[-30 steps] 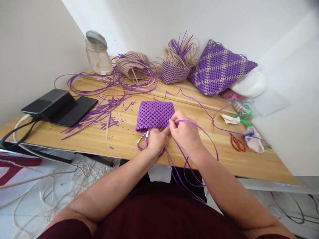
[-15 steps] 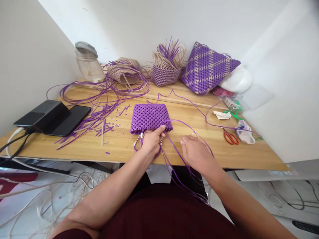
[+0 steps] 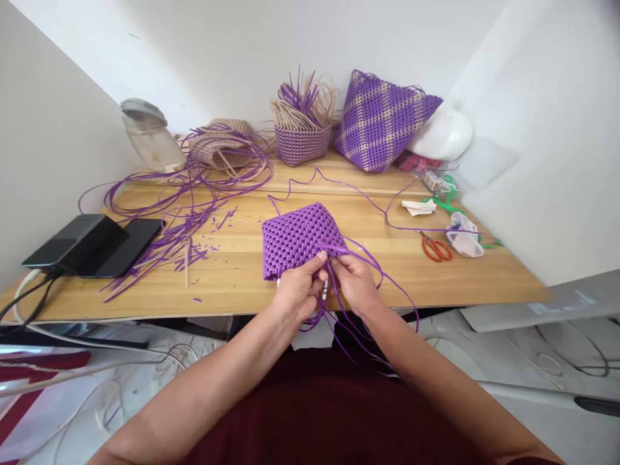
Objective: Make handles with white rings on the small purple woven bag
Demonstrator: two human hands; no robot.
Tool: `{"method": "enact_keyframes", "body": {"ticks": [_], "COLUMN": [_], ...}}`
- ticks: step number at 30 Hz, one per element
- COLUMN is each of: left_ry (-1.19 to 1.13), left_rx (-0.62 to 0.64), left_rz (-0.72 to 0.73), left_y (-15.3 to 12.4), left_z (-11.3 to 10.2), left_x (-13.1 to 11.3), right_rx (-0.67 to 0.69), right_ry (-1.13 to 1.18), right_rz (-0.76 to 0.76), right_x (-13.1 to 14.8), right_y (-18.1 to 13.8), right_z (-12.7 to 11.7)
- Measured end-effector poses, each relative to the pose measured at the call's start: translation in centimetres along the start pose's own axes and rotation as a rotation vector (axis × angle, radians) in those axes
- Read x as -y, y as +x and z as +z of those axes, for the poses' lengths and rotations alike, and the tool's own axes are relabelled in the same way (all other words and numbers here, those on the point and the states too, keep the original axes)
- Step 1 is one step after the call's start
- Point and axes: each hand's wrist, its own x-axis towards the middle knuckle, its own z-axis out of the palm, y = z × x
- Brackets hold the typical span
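Note:
A small purple woven piece lies tilted at the front of the wooden table. My left hand grips its near edge, fingers curled, thumb on the weave. My right hand is right beside it, fingers pinched on purple strands that come out of the piece's near right corner. More of these strands hang down off the table edge between my arms. One long strand runs from the piece across the table to the right.
Loose purple strips and cuttings spread on the left. Black devices with cables sit at far left, a jar behind. Woven baskets and a purple bag line the wall. Red scissors lie right.
My right hand let go of a strand, dropped toward the table edge, then came back beside my left hand and pinched the strands. The woven piece has turned and tilted up.

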Motion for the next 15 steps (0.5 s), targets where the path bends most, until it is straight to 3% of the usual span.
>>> {"method": "enact_keyframes", "body": {"ticks": [4,8,11,15], "left_ry": [0.025,0.024,0.047,0.033], "left_rx": [0.034,0.047,0.044,-0.013], "left_rz": [-0.019,-0.038,-0.019,0.038], "left_y": [-0.9,-1.5,-1.8,-1.6], "left_z": [-0.1,-0.5,-0.6,-0.9], "left_x": [0.2,0.9,0.8,-0.9], "right_rx": [0.03,0.015,0.034,0.097], "right_ry": [0.235,0.158,-0.091,-0.742], "right_rz": [0.161,0.183,0.076,-0.124], "right_x": [0.1,-0.1,0.6,1.9], "right_y": [-0.5,-1.0,-1.5,-3.8], "right_z": [0.2,0.0,-0.6,-3.5]}}
